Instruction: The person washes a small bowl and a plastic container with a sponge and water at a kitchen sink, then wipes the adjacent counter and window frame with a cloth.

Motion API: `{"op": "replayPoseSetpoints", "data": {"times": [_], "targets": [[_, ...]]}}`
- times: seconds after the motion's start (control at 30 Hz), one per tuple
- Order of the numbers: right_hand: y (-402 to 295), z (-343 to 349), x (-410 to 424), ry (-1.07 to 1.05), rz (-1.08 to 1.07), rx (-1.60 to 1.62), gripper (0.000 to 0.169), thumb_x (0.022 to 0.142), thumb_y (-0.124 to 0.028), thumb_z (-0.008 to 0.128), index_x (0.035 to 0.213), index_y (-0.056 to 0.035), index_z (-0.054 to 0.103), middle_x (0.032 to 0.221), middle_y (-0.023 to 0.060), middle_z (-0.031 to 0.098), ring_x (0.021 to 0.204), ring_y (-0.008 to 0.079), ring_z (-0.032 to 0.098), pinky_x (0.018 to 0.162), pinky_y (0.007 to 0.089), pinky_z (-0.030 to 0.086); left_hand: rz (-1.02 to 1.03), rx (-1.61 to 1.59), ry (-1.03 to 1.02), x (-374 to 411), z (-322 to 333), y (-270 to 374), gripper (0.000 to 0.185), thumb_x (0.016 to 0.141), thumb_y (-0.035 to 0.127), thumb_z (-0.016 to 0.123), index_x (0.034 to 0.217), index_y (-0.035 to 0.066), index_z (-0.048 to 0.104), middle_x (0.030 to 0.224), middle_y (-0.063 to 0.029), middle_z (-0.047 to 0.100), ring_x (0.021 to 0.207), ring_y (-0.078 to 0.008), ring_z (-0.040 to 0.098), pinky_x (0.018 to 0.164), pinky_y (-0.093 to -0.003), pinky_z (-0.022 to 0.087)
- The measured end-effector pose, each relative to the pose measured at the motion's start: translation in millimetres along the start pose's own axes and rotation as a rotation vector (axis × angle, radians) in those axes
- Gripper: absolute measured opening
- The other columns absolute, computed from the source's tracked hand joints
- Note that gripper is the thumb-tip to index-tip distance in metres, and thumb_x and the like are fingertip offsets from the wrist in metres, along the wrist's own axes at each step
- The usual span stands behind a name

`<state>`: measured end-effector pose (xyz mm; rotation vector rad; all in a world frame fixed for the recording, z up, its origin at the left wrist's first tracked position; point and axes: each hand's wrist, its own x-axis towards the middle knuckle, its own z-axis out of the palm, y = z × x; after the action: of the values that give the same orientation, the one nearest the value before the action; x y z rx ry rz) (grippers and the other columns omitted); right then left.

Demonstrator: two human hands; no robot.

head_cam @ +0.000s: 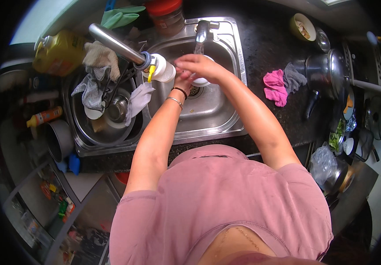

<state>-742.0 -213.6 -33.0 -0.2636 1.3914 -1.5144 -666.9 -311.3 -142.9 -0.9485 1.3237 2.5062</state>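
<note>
Water runs from the tap (pixel 202 31) into the right basin of a steel sink (pixel 207 109). My right hand (pixel 203 67) lies across my left hand (pixel 184 79) just in front of the stream, fingers stretched and close together. The two hands touch and look wet. What may be between the palms is hidden, and the left fingers are blurred. A round white dish (pixel 202 81) shows partly beneath and beside my right hand, close to the drain (pixel 194 91). Left of my hands, a white cylindrical filter (pixel 164 71) hangs on a steel pipe (pixel 116 43) above the sink.
The left basin holds a large metal bowl (pixel 111 140) with dishes, partly under grey cloths (pixel 92 87). A white cloth (pixel 139 101) hangs by the divider. On the right counter lie a pink cloth (pixel 275 87) and a pressure cooker (pixel 326 74). A yellow jug (pixel 59 54) stands far left.
</note>
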Motion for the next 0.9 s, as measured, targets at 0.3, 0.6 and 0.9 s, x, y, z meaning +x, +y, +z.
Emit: {"op": "replayPoseSetpoints", "data": {"times": [0.3,0.6,0.9], "targets": [[24,-35,-62,0.473,-0.610,-1.444,0.037,0.069,-0.005,0.062,0.106,-0.0098,0.059,0.114,0.0113,0.055,0.114,0.0308,0.047,0.098,0.0494,0.032,-0.030,-0.063,-0.168,34,15,-3,0.031,0.090,0.024,0.052,0.116,0.006,0.049,0.102,-0.0075,0.059,0.088,-0.0189,0.060,0.074,-0.0347,0.051],[71,-51,-13,0.323,-0.206,0.050,0.033,0.088,-0.022,0.055,0.113,-0.0004,0.055,0.101,0.0084,0.062,0.090,0.0137,0.057,0.080,0.0256,0.045,-0.338,0.304,-0.036,12,-4,40,0.060,0.090,0.058,0.030,0.119,0.008,0.048,0.111,-0.0041,0.057,0.101,-0.0183,0.056,0.080,-0.0370,0.046],[89,-67,29,0.647,-0.035,-0.067,0.039,0.093,-0.030,0.043,0.107,0.0040,0.057,0.097,0.0122,0.062,0.088,0.0196,0.058,0.081,0.0297,0.043,-0.141,-0.215,-0.145,0,-9,13,0.039,0.090,0.031,0.053,0.119,0.007,0.045,0.111,-0.0072,0.056,0.098,-0.0196,0.057,0.076,-0.0362,0.049]]}}
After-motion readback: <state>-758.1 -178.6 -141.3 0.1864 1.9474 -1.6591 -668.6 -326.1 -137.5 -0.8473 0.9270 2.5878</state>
